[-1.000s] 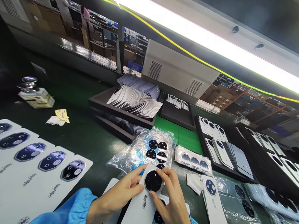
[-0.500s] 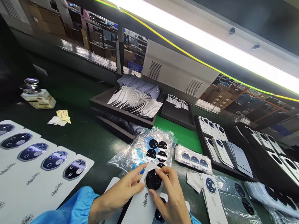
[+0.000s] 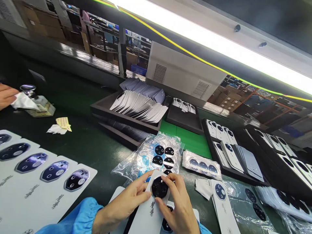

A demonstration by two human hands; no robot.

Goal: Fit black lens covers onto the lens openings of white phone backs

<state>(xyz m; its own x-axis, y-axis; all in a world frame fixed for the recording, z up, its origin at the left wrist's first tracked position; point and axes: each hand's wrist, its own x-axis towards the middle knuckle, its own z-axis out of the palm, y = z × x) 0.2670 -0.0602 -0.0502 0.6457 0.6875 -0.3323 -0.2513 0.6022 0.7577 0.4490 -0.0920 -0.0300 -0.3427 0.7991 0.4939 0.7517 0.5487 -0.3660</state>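
Observation:
A white phone back cover (image 3: pixel 143 217) slants upright in front of me, gripped along its left edge by my left hand (image 3: pixel 129 200). On its upper part sits a black camera lens cover (image 3: pixel 159 188), lying over the cover's camera area. The thumb and fingers of my right hand (image 3: pixel 177 203) pinch the rim of this lens cover from the right. Just beyond, a clear plastic bag (image 3: pixel 143 152) holds several black lens covers (image 3: pixel 159 150). Below my hands, another white phone back cover with a dark lens area (image 3: pixel 167 225) is partly hidden.
Phone covers with lens panels (image 3: pixel 58 187) lie in a row at left. A stacked black tray (image 3: pixel 102 109) carries many covers. Another tray (image 3: pixel 252 174) stands right. A co-worker's hand (image 3: pixel 6 97) holds a white cloth (image 3: pixel 24 101) by a pump bottle (image 3: pixel 42 107).
A co-worker's hand with a white cloth has come in at the left, by the pump bottle. The view has shifted slightly; my hands keep the same hold.

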